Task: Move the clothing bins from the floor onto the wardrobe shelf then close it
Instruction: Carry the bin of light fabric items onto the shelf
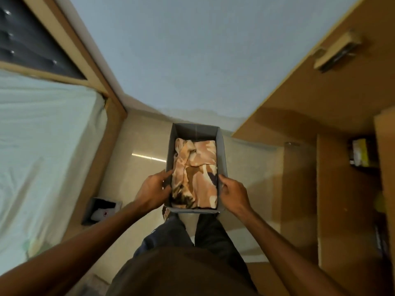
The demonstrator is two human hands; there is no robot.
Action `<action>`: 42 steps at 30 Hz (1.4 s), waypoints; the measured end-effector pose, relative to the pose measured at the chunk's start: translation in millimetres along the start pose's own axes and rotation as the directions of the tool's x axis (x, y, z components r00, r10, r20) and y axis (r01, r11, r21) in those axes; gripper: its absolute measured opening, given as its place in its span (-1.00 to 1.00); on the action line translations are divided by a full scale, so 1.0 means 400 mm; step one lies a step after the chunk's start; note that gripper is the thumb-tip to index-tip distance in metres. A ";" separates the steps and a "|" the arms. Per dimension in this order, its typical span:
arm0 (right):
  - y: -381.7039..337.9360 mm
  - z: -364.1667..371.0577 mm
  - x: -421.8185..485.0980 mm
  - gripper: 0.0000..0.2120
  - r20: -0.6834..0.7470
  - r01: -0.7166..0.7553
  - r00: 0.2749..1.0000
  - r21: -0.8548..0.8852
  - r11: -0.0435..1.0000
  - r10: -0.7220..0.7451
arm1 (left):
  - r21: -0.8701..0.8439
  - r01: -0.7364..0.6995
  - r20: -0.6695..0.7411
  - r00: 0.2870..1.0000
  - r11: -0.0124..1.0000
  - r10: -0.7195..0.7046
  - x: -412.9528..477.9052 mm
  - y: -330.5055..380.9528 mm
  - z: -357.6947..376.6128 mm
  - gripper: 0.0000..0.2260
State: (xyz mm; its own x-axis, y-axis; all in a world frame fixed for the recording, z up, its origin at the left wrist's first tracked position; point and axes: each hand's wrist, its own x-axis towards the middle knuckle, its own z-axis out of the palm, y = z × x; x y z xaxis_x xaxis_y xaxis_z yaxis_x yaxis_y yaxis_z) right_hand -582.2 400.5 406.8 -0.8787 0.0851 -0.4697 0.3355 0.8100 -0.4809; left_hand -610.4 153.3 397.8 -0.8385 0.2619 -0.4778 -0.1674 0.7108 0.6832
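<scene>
I hold a grey fabric bin (195,130) in front of my body, above the floor. Folded peach and brown patterned clothing (195,174) fills it. My left hand (152,192) grips the bin's left wall near its close end, and my right hand (234,192) grips the right wall opposite. A second grey bin (90,210) with dark and white items stands on the floor at the left, beside the bed. The open wooden wardrobe (342,189) is at my right, with its shelves partly in view.
A bed with a pale green sheet (42,146) fills the left side. The wardrobe door (320,92) stands open at the upper right, with a lock plate on it. A yellow packet (361,154) lies on a wardrobe shelf. The glossy tiled floor (139,146) runs between the bed and the wardrobe.
</scene>
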 end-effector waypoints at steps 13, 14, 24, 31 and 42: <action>0.220 -0.391 -0.161 -0.63 -0.456 -0.206 0.844 0.213 0.955 0.283 | 0.078 -0.463 0.050 0.886 0.883 0.460 0.136 0.540 0.119 -0.58; 0.238 -0.417 -0.166 -0.62 -0.484 -0.204 0.826 0.222 0.953 0.289 | 0.082 -0.487 0.047 0.873 0.870 0.485 0.145 0.578 0.129 -0.58; 0.461 -0.710 -0.204 -0.66 -0.655 -0.228 0.678 0.243 0.943 0.333 | 0.083 -0.669 0.075 0.743 0.738 0.665 0.283 0.980 0.309 -0.62; 0.636 -0.875 -0.174 -0.63 -0.712 -0.273 0.559 0.325 0.905 0.424 | -0.030 -0.771 0.230 0.614 0.636 0.755 0.422 1.240 0.457 -0.56; 0.877 -1.148 -0.023 -0.70 -0.719 -0.275 0.338 0.542 0.794 0.608 | 0.087 -0.897 0.345 0.434 0.432 0.832 0.702 1.671 0.649 -0.76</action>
State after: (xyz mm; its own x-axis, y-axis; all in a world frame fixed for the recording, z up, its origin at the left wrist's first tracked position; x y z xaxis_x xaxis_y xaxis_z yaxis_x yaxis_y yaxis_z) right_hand -612.4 950.3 582.3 -0.3371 0.9380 0.0814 0.6919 0.3054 -0.6542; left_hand -823.3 871.4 576.8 -0.3246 0.9304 0.1703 0.7254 0.1293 0.6760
